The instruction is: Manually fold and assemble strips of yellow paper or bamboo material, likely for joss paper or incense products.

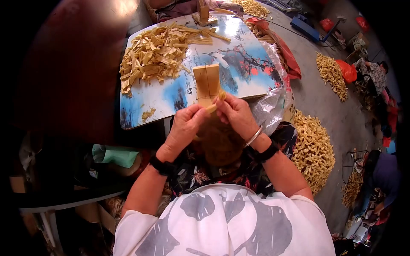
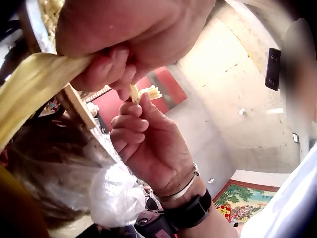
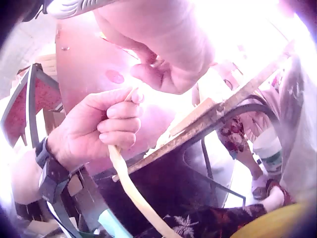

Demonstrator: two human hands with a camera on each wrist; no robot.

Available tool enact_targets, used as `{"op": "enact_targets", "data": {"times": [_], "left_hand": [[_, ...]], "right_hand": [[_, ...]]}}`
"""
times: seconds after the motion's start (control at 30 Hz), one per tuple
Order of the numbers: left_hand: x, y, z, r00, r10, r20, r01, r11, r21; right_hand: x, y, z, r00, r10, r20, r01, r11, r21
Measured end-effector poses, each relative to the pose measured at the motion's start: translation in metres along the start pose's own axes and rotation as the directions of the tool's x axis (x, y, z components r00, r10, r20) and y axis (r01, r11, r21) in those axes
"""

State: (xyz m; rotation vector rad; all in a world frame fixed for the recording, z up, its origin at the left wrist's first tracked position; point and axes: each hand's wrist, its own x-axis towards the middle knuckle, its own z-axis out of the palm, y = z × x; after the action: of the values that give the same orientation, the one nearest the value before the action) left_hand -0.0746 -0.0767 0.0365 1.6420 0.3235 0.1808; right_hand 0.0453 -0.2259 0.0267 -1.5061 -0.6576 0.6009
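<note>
A pale yellow strip (image 2: 37, 87) runs between the two hands, just in front of a wooden block (image 1: 206, 81) standing at the table's near edge. My left hand (image 1: 186, 123) pinches the strip with its fingers curled round it; in the right wrist view the strip's long tail (image 3: 131, 191) hangs below this left hand (image 3: 101, 124). My right hand (image 1: 237, 115) pinches the other end, where a folded, frayed tip (image 2: 151, 92) sticks out above the thumb in the left wrist view. The hands are close together.
A heap of yellow strips (image 1: 153, 55) covers the back left of the painted table (image 1: 252, 81). Clear plastic (image 1: 271, 109) hangs at its right edge. Piles of small twisted pieces (image 1: 314, 149) lie on the floor at right. Another person (image 1: 376, 77) sits far right.
</note>
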Motion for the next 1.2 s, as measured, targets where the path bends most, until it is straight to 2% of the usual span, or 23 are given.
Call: {"op": "enact_targets", "data": {"times": [0.07, 0.13, 0.17, 0.27, 0.33, 0.43, 0.53, 0.6, 0.63, 0.67, 0.73, 0.77, 0.83, 0.87, 0.9, 0.97, 1.0, 1.07, 1.13, 1.17, 1.2], "left_hand": [[0.025, 0.003, -0.007, 0.981, 0.193, -0.036, -0.176, 0.946, 0.271], [0.048, 0.0, -0.017, 0.956, 0.285, -0.064, -0.241, 0.894, 0.377], [0.059, 0.0, -0.022, 0.941, 0.332, -0.073, -0.271, 0.862, 0.429], [0.08, 0.002, -0.027, 0.923, 0.363, -0.127, -0.241, 0.804, 0.543], [0.091, -0.001, -0.028, 0.91, 0.38, -0.165, -0.251, 0.822, 0.511], [0.103, -0.008, -0.025, 0.903, 0.376, -0.207, -0.244, 0.846, 0.474], [0.107, -0.025, -0.024, 0.912, 0.321, -0.254, -0.182, 0.875, 0.449], [0.103, -0.029, -0.03, 0.889, 0.313, -0.335, -0.137, 0.878, 0.458], [0.097, -0.027, -0.035, 0.93, 0.183, -0.32, -0.066, 0.937, 0.344], [0.088, -0.027, -0.038, 0.955, 0.091, -0.281, -0.056, 0.99, 0.129], [0.069, -0.017, -0.041, 0.986, -0.044, -0.159, -0.007, 0.953, -0.303], [0.057, -0.011, -0.037, 0.988, -0.062, -0.139, 0.014, 0.946, -0.325], [0.036, -0.011, -0.03, 0.99, 0.021, -0.14, -0.054, 0.97, -0.236], [0.027, -0.016, -0.024, 0.986, 0.062, -0.156, -0.096, 0.971, -0.22], [0.016, -0.019, -0.015, 0.982, 0.088, -0.167, -0.126, 0.964, -0.233], [-0.002, -0.022, 0.007, 0.985, -0.018, -0.173, -0.025, 0.969, -0.247], [-0.011, -0.024, 0.017, 0.984, 0.025, -0.179, -0.045, 0.993, -0.109], [-0.018, -0.053, 0.035, 0.978, 0.16, -0.136, -0.161, 0.987, 0.004], [-0.023, -0.064, 0.041, 0.982, 0.122, -0.145, -0.133, 0.989, -0.071], [-0.026, -0.064, 0.048, 0.951, 0.183, -0.248, -0.194, 0.981, -0.021], [-0.031, -0.062, 0.047, 0.969, -0.011, -0.245, -0.017, 0.993, -0.113]], "right_hand": [[0.025, -0.003, -0.002, 0.987, -0.107, -0.12, 0.084, 0.981, -0.177], [0.044, -0.005, -0.001, 0.953, -0.213, -0.213, 0.162, 0.958, -0.235], [0.054, -0.001, -0.002, 0.937, -0.25, -0.243, 0.18, 0.944, -0.278], [0.073, 0.012, -0.004, 0.906, -0.313, -0.286, 0.196, 0.907, -0.372], [0.082, 0.019, -0.003, 0.883, -0.358, -0.303, 0.204, 0.874, -0.44], [0.085, 0.022, -0.003, 0.85, -0.47, -0.238, 0.18, 0.683, -0.708], [0.079, 0.031, 0.001, 0.872, -0.452, -0.186, 0.105, 0.545, -0.832], [0.074, 0.034, -0.006, 0.873, -0.448, -0.193, 0.121, 0.583, -0.804], [0.071, 0.034, -0.01, 0.885, -0.427, -0.184, 0.127, 0.603, -0.788], [0.065, 0.034, -0.013, 0.9, -0.4, -0.175, 0.128, 0.625, -0.77], [0.045, 0.018, -0.013, 0.928, -0.323, -0.185, 0.136, 0.758, -0.638], [0.032, 0.011, -0.012, 0.94, -0.288, -0.18, 0.141, 0.813, -0.564], [0.006, 0.004, -0.012, 0.962, -0.238, -0.134, 0.134, 0.839, -0.527], [-0.001, 0.02, -0.013, 0.936, -0.338, -0.098, 0.231, 0.801, -0.552], [-0.009, 0.024, -0.013, 0.963, -0.261, -0.065, 0.172, 0.784, -0.596], [-0.027, 0.008, -0.002, 0.973, -0.208, -0.095, 0.115, 0.804, -0.583], [-0.034, 0.0, 0.005, 0.968, -0.242, -0.071, 0.167, 0.828, -0.536], [-0.039, 0.021, 0.021, 0.907, -0.419, -0.039, 0.358, 0.816, -0.454], [-0.051, 0.011, 0.029, 0.964, -0.256, -0.068, 0.192, 0.852, -0.486], [-0.053, 0.011, 0.031, 0.935, -0.334, -0.119, 0.228, 0.822, -0.521], [-0.057, 0.012, 0.03, 0.923, -0.368, -0.112, 0.257, 0.806, -0.532]]}}
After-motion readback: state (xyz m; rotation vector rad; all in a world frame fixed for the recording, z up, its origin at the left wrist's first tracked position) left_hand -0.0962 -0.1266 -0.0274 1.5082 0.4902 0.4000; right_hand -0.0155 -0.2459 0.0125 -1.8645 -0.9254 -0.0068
